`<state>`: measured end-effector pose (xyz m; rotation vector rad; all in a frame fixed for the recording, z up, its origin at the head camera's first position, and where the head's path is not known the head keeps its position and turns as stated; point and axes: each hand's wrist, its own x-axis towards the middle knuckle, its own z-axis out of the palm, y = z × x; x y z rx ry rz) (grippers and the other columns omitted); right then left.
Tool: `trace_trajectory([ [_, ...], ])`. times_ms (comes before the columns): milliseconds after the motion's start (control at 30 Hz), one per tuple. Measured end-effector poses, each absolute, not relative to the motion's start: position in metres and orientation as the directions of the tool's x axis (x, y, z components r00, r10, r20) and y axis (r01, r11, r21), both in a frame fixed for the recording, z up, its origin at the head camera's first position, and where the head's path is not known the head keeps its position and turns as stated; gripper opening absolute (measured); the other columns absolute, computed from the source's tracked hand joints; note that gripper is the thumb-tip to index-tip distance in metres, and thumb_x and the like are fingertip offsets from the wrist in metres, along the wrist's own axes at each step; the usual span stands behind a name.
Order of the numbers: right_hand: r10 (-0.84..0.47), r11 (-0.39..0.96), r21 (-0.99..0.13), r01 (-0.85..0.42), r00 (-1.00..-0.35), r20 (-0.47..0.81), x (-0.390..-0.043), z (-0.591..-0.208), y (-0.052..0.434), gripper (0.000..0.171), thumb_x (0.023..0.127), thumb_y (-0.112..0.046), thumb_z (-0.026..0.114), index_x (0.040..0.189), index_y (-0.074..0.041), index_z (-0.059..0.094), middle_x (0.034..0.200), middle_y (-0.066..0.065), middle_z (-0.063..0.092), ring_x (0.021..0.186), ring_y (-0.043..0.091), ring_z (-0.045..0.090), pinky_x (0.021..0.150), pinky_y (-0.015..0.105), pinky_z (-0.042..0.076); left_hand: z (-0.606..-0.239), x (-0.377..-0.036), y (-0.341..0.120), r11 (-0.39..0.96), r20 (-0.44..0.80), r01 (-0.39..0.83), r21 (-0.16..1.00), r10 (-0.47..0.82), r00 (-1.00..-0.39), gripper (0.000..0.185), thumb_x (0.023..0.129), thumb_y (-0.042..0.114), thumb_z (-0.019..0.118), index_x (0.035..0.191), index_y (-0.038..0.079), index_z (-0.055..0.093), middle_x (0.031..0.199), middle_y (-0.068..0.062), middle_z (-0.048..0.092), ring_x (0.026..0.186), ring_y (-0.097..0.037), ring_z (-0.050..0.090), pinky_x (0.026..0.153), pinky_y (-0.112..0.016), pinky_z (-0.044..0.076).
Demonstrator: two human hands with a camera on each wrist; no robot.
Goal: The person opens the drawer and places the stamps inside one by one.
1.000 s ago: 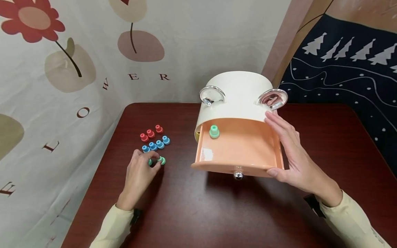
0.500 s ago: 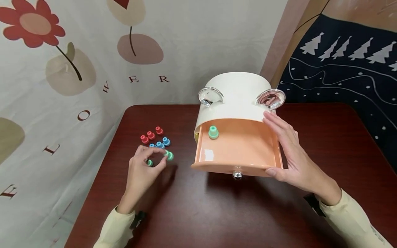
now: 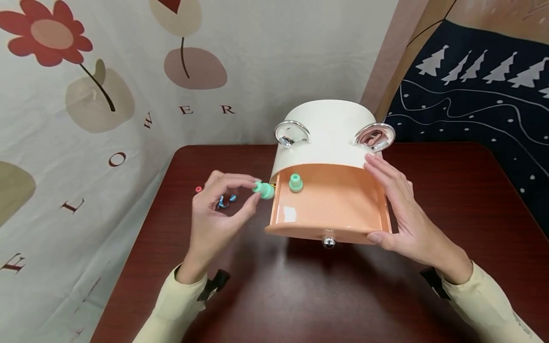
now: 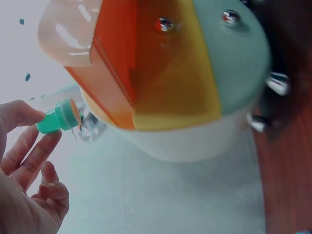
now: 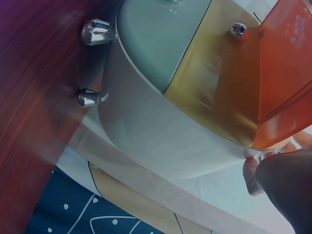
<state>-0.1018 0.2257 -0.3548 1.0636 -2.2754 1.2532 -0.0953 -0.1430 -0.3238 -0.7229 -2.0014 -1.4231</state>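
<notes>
My left hand (image 3: 212, 224) pinches a small green stamp (image 3: 264, 190) between thumb and fingertips, right at the drawer's left wall. In the left wrist view its wider end shows an orange face toward the cabinet. Another green stamp (image 3: 295, 183) stands upright at the back left of the pulled-out peach drawer (image 3: 334, 205). That drawer belongs to a white cabinet (image 3: 330, 124) with silver ears. My right hand (image 3: 411, 226) spans the drawer's right side, its thumb on the front corner and its fairly straight fingers against the cabinet's edge.
Beyond the left hand, blue stamps (image 3: 222, 202) and a red stamp (image 3: 198, 189) show partly on the dark red table (image 3: 257, 295). Lower yellow (image 4: 180, 92) and green (image 4: 239, 58) drawers are closed. A silver knob (image 3: 329, 242) sticks out in front. A patterned cloth (image 3: 257, 71) hangs behind.
My left hand has lifted a green stamp off the table and carried it right and away to the drawer's left wall. The right hand and the drawer have stayed put.
</notes>
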Motion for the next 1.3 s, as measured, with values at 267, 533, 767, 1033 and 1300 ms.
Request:
trace_trajectory([
  [267,-0.450,0.331,-0.588,-0.739,-0.671,0.590,-0.103,-0.356,0.224,0.107,0.093,-0.069,0.071,0.167,-0.001,0.037,0.175,0.017,0.029,0.161,0.044,0.018,0.121,0.045,0.012,-0.306,-0.114,-0.111,0.199,0.713,0.756,0.624,0.250,-0.655,0.018,0.090,0.000,0.086,0.105,0.008,0.081,0.105,0.002,0.079,0.070,-0.019,0.048,0.061,-0.028,0.037],
  [533,-0.451,0.329,-0.589,-0.738,-0.671,0.589,-0.104,-0.356,0.223,0.106,0.093,-0.070,0.071,0.167,-0.001,0.037,0.176,0.016,0.029,0.161,0.044,0.018,0.120,0.046,0.013,-0.309,-0.138,-0.092,0.270,0.697,0.793,0.546,0.379,-0.609,0.016,0.089,0.004,0.089,0.102,0.009,0.082,0.092,0.004,0.077,0.051,-0.009,0.042,0.049,-0.025,0.029],
  [767,-0.445,0.327,-0.593,-0.736,-0.674,0.590,-0.103,-0.356,0.222,0.107,0.093,-0.070,0.071,0.167,-0.001,0.037,0.175,0.017,0.029,0.161,0.045,0.018,0.121,0.050,0.012,-0.310,-0.145,-0.087,0.415,0.620,0.755,0.507,0.433,-0.654,0.012,0.089,0.014,0.092,0.099,0.018,0.088,0.062,0.014,0.058,0.051,-0.004,0.043,0.049,-0.028,0.032],
  [1033,-0.443,0.330,-0.590,-0.737,-0.673,0.593,-0.102,-0.354,0.222,0.107,0.093,-0.071,0.070,0.167,0.000,0.037,0.175,0.017,0.029,0.161,0.044,0.018,0.121,0.043,0.012,-0.313,-0.145,-0.080,0.484,0.642,0.771,0.413,0.446,-0.624,0.010,0.089,0.018,0.093,0.097,0.019,0.086,0.068,0.013,0.064,0.056,-0.002,0.051,0.053,-0.028,0.040],
  [1300,-0.444,0.336,-0.610,-0.718,-0.692,0.570,-0.100,-0.355,0.223,0.105,0.093,-0.067,0.072,0.168,-0.003,0.037,0.176,0.015,0.028,0.161,0.044,0.017,0.116,0.061,0.013,-0.318,-0.134,-0.091,0.448,0.692,0.793,0.413,0.412,-0.593,0.021,0.089,0.016,0.093,0.109,0.013,0.086,0.091,0.006,0.079,0.057,-0.005,0.049,0.051,-0.027,0.035],
])
